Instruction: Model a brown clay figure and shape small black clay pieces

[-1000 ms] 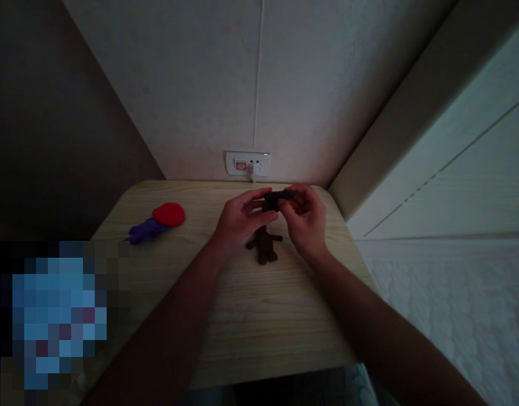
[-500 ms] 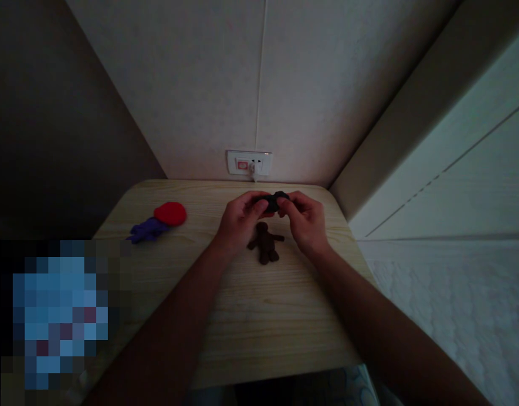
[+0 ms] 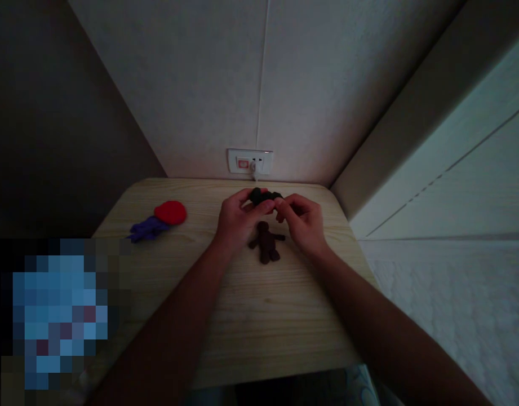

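Two hands, one dark piece [image 3: 261,196] between them, up over the far part of the table [image 3: 259,332]. Left hand [image 3: 236,223] grips it, thumb on the near side, fingers behind; a rounded dark end sticks up past the fingers. Right hand [image 3: 304,223] pinches the other end, thumb and fingertips closed on it. The dark piece looks lumpy, black or very dark green, partly hidden by fingers – full shape can't be told.

One brown figure [image 3: 266,242] lies on the table just below the hands, on the near side: one round head, two arms out to the sides, one body, two short legs toward the camera. Neither hand appears to hold it.

One red disc [image 3: 170,212] and one purple piece [image 3: 149,228] on the left part of the table, well apart from the hands. Disc touches or overlaps the purple piece's upper right end; purple piece has several limb-like ends, exact count unclear in the dim light.

One white socket panel [image 3: 265,166] on the wall [image 3: 208,84] just past the far edge of the table, one pale plug [image 3: 253,167] in it. One red-framed square mark at the panel's left – too small to read. Lower left corner is pixelated, contents can't be told.
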The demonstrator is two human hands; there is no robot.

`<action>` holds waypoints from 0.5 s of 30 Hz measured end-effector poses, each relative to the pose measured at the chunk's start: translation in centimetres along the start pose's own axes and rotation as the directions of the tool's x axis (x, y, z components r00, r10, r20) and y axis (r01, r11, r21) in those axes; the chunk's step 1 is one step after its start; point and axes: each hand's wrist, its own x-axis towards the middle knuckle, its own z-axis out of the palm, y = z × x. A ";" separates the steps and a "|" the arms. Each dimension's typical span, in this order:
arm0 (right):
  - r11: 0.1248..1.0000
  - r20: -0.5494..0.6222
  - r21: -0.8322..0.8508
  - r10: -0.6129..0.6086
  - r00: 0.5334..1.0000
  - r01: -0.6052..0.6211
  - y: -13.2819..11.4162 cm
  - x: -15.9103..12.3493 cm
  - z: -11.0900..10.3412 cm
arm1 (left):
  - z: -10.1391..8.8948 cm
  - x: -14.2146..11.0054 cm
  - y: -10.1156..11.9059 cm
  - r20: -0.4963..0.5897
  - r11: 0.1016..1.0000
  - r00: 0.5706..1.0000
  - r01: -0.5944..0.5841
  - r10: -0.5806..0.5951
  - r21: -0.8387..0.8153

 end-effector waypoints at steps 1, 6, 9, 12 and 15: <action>1.000 0.011 0.023 0.013 1.000 -0.013 0.0 0.1 -0.1 | -0.1 0.0 0.0 0.014 1.000 1.000 0.004 -0.004 -0.003; 0.996 0.041 0.072 0.050 0.998 -0.053 0.0 0.3 -0.1 | -0.4 0.2 -0.1 0.048 0.999 0.998 0.040 -0.039 -0.036; 0.993 0.056 0.094 0.070 0.996 -0.075 0.1 0.2 0.1 | -0.5 0.3 -0.1 0.026 0.997 0.999 0.024 -0.022 -0.067; 0.990 0.029 0.096 0.099 0.995 -0.102 0.3 0.0 0.4 | -0.5 0.3 0.0 0.016 0.997 1.000 0.015 -0.014 -0.074; 0.988 -0.038 0.140 0.074 0.997 -0.068 0.5 -0.2 0.8 | -0.5 0.4 0.1 0.017 0.998 1.000 0.012 -0.011 -0.057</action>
